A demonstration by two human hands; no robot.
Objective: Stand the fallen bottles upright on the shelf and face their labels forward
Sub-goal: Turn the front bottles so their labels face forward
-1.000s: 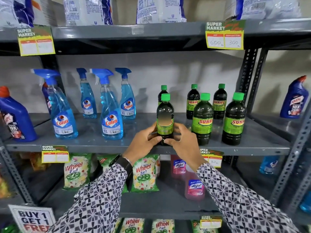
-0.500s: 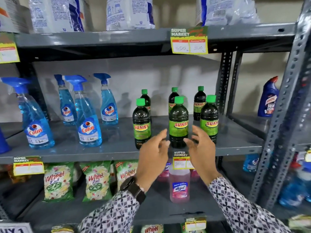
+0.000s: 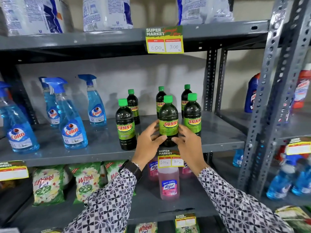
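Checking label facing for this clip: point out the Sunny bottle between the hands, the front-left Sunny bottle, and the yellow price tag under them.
Held Sunny bottle (image 3: 168,126): head view, on its green label.
Front-left Sunny bottle (image 3: 125,130): head view, on its label.
Yellow price tag (image 3: 170,161): head view, on its white price boxes.

Six dark bottles with green caps and green SUNNY labels stand upright on the grey shelf (image 3: 101,148): front row left bottle (image 3: 125,125), middle bottle (image 3: 168,121), right bottle (image 3: 192,115), labels forward; three back-row bottles (image 3: 133,106) stand partly hidden behind them
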